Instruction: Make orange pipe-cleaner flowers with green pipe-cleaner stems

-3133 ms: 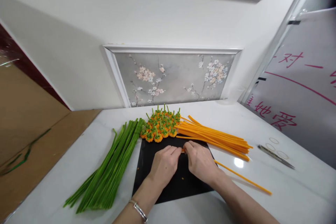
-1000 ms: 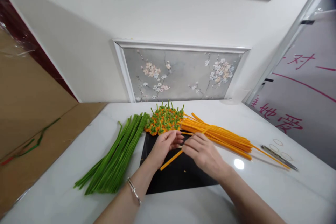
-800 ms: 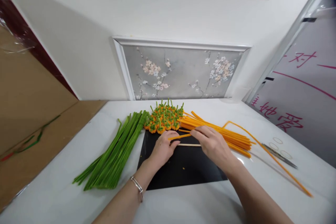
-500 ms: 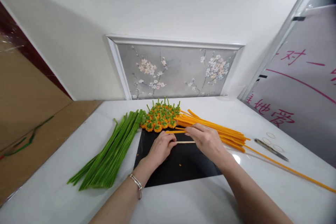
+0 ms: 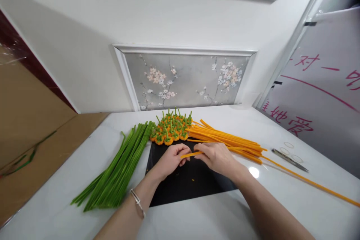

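Note:
Above the black mat (image 5: pixel 194 191), an orange pipe cleaner (image 5: pixel 190 155) spans the small gap between my two hands. My left hand (image 5: pixel 172 159) is closed, with thumb and fingers pinching its left end. The fingers of my right hand (image 5: pixel 218 157) are closed on the same pipe cleaner further right, palm down. No wooden stick shows between the hands; my fingers may hide it. Just beyond them stands a cluster of small orange-and-green pompom-like flowers (image 5: pixel 170 129) with green stems pointing up. A bundle of orange pipe cleaners (image 5: pixel 225 137) lies behind my right hand.
Green pipe cleaners (image 5: pixel 120 172) lie in a bundle at the left on the white table (image 5: pixel 197 221). A slim pointed metal tool (image 5: pixel 289 160) and several thin rings (image 5: pixel 288 145) lie at the right. One long orange pipe cleaner (image 5: pixel 317 185) extends past the right edge.
The thin pale stick seen under my fingers is no longer visible. My left hand has turned and its fingers have curled; the pipe cleaner now slants and sits lower. The view has tilted up slightly.

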Motion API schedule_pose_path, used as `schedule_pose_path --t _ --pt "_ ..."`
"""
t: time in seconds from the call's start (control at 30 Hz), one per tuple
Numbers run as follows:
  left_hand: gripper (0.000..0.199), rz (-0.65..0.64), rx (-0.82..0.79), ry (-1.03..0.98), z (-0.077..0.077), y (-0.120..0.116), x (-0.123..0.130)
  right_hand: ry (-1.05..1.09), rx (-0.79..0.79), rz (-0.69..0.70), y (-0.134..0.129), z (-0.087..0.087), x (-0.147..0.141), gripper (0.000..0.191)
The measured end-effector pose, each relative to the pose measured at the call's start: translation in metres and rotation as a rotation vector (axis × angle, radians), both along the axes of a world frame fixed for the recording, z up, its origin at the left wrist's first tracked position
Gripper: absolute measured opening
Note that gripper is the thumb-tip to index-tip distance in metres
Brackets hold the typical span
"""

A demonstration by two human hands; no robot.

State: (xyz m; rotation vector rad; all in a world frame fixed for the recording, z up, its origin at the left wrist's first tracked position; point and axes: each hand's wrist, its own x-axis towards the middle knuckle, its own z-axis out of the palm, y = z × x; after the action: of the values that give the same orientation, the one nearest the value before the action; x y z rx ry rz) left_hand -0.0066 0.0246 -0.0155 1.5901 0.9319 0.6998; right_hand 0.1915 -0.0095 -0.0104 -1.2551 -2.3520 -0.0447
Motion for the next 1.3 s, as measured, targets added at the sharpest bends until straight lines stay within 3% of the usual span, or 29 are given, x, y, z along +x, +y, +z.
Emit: schedule_pose_path --t 0.1,0.2,0.37,0.67,1.0,1.17,1.3 --pt "0.044 -0.038 -0.233 -0.076 0.006 -0.003 -0.002 0.005 -0.023 0.048 -0.001 0.0 0.0 0.016" --pt "0.056 -0.069 -0.346 -0.04 0.011 -0.006 -0.003 0.002 -0.039 0.057 -0.001 -0.002 -0.001 0.018" --pt "0.038 -0.126 -0.31 0.034 0.011 -0.009 -0.002 0.133 -0.08 0.113 -0.001 0.002 0.001 0.018" --pt "0.043 -0.169 -0.451 -0.074 0.01 -0.012 0.004 0.19 -0.076 0.232 0.005 0.014 0.017 0.023" --pt "0.035 -0.247 -0.264 0.107 0.011 -0.019 0.002 0.256 -0.127 0.224 0.011 0.006 0.016 0.018" --pt "0.039 -0.261 -0.333 -0.049 0.012 -0.021 0.006 0.352 -0.205 0.191 0.014 -0.002 0.015 0.02" --pt "0.041 -0.157 -0.309 -0.203 0.01 -0.019 0.01 0.365 -0.2 0.105 0.008 -0.003 0.007 0.02"
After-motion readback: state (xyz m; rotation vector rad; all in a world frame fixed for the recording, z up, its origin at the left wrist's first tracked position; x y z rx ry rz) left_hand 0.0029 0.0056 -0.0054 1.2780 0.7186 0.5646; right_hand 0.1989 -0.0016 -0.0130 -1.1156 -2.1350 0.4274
